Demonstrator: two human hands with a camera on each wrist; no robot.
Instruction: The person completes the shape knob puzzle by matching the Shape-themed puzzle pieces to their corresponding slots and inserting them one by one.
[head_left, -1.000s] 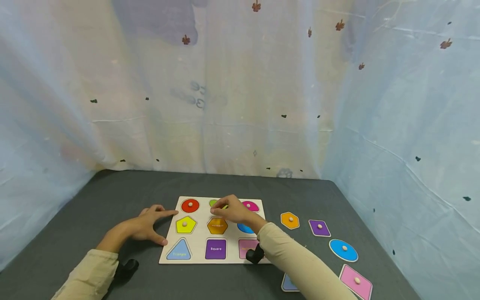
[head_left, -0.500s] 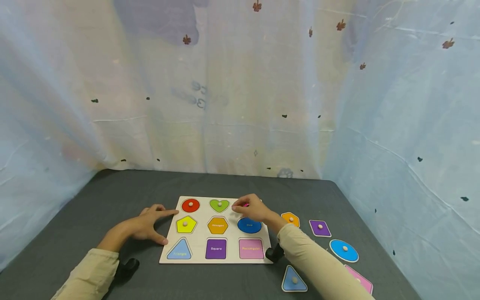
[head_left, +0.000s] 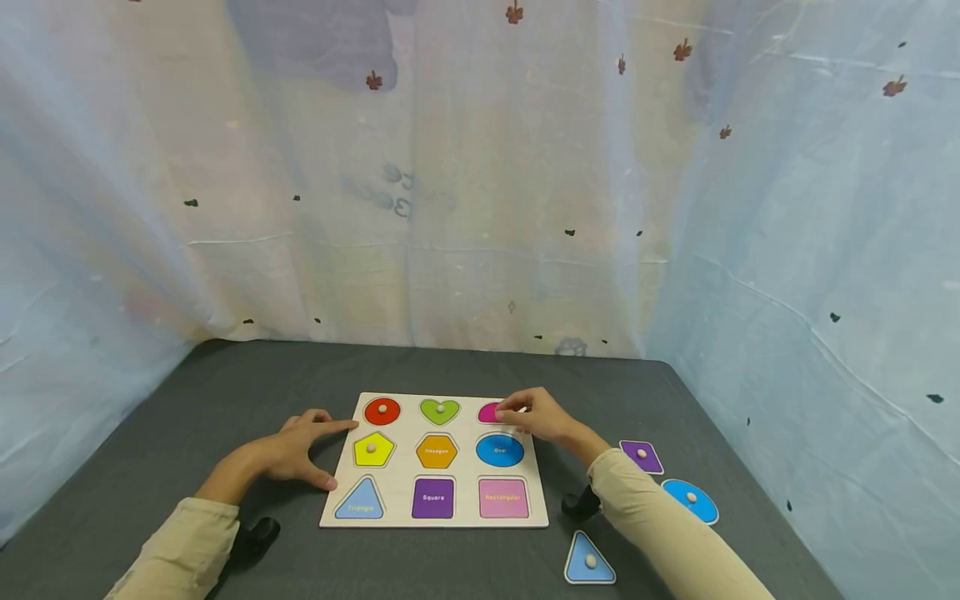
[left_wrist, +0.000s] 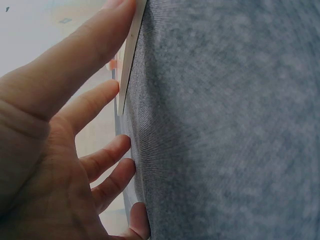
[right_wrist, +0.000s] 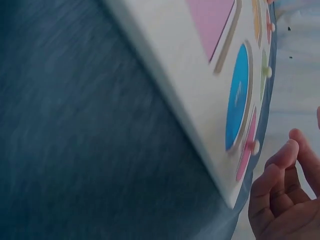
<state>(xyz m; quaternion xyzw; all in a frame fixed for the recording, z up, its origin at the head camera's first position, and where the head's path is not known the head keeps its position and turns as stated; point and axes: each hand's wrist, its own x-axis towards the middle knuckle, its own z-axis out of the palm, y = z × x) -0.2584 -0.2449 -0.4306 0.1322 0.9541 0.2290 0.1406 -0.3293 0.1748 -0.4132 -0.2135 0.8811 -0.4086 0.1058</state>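
- Left hand (head_left: 296,450): fingers spread, thumb and index fingertip touching the left edge of a white puzzle board (head_left: 466,477) on the dark tabletop (head_left: 450,567).
- Right hand (head_left: 542,415): fingers loosely curled, apparently around nothing, just beside the knobbed magenta piece (head_left: 487,412) in the board's top-right slot; contact is hard to judge.
- Right of the board: knobbed blue triangle (head_left: 581,570), purple square (head_left: 636,449) and blue oval (head_left: 701,510).
- The right sleeve (head_left: 675,533) partly covers the oval.
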